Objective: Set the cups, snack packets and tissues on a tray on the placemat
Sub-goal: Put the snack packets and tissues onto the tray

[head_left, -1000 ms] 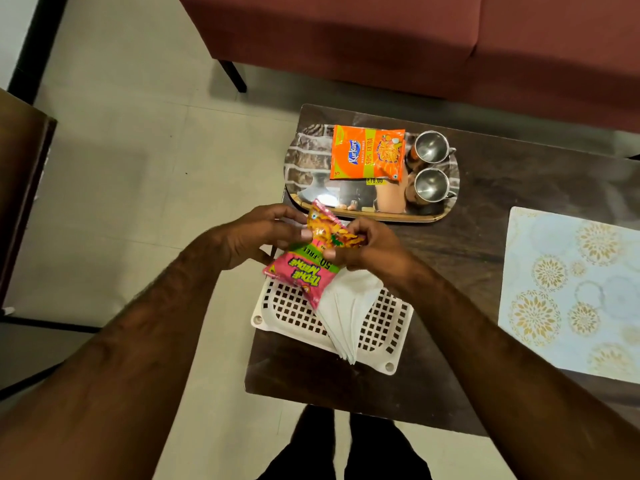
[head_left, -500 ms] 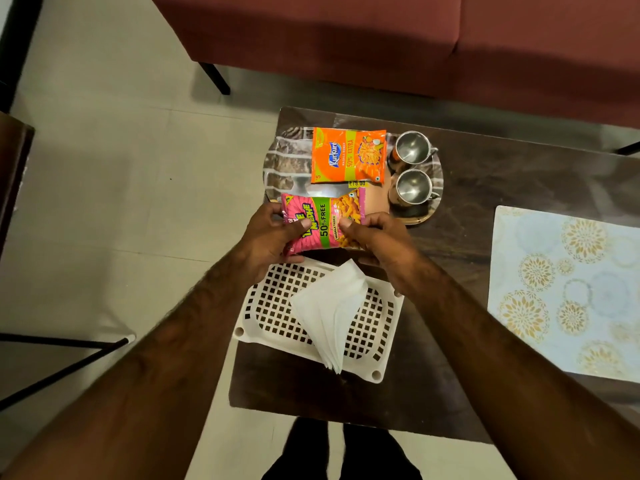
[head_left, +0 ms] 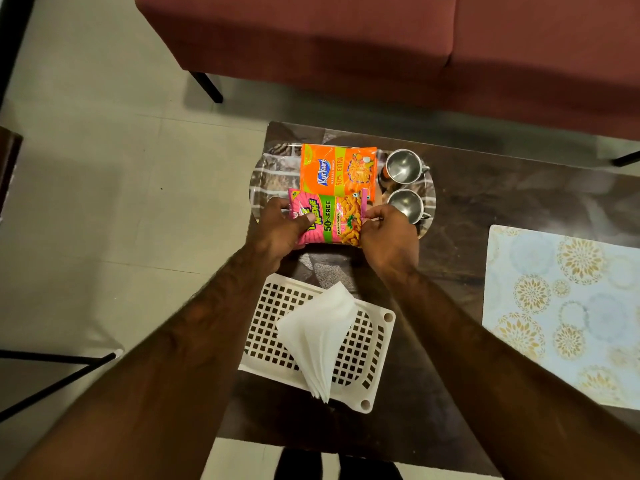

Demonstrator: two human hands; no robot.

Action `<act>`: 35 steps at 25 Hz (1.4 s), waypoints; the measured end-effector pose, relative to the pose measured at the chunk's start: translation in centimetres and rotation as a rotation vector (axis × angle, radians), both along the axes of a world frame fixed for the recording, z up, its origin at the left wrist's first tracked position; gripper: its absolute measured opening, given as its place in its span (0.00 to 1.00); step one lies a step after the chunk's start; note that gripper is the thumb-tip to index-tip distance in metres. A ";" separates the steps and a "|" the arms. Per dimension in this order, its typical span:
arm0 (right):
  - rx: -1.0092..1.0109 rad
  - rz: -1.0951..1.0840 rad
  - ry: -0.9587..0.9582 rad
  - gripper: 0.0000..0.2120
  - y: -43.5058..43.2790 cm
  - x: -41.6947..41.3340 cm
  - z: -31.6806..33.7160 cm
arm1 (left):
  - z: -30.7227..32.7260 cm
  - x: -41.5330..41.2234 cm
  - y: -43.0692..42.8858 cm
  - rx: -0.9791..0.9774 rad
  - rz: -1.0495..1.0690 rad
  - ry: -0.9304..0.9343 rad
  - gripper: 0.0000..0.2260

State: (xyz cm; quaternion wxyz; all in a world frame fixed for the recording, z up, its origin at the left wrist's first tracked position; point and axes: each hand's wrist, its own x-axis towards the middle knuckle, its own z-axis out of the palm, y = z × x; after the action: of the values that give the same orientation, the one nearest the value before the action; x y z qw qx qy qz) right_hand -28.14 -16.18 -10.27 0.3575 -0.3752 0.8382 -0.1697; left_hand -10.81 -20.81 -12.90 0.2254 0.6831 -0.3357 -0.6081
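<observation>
The pink packet [head_left: 327, 220] is gripped at both ends by left hand [head_left: 280, 230] and right hand [head_left: 389, 233], apparently just above the tray [head_left: 273, 168] beside 1 orange packet [head_left: 337, 169]. Release follows; tissues [head_left: 320, 336] remain.

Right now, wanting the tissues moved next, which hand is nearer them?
Right, narrowly. The right hand grips the pink packet above the tissues; the left hand sits up-left.

A home sitting room: maroon sofa [head_left: 381, 39], dark coffee table [head_left: 502, 209], tiled floor [head_left: 121, 168].
</observation>
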 end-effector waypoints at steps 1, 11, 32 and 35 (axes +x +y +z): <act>-0.013 0.033 0.023 0.15 -0.1 0.3 0.2 | -0.2 -0.4 -0.3 -0.001 0.001 0.004 0.18; 0.072 0.384 0.337 0.26 0.2 2.2 -0.3 | -1.8 -2.5 -1.8 -0.082 -0.121 -0.207 0.13; 0.412 0.136 -0.017 0.15 10.9 1.6 -0.7 | 1.1 3.9 9.4 0.082 -1.069 -0.423 0.22; 0.489 -0.045 -0.223 0.18 14.0 2.2 -1.7 | 0.4 4.1 12.6 0.100 -1.003 -0.439 0.26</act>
State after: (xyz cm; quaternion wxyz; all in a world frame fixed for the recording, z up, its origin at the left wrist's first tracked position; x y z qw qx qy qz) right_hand -25.94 -2.20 -11.95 0.5235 -0.2378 0.8181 -0.0104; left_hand -6.72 -8.21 -12.46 -0.2003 0.5600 -0.6300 -0.4993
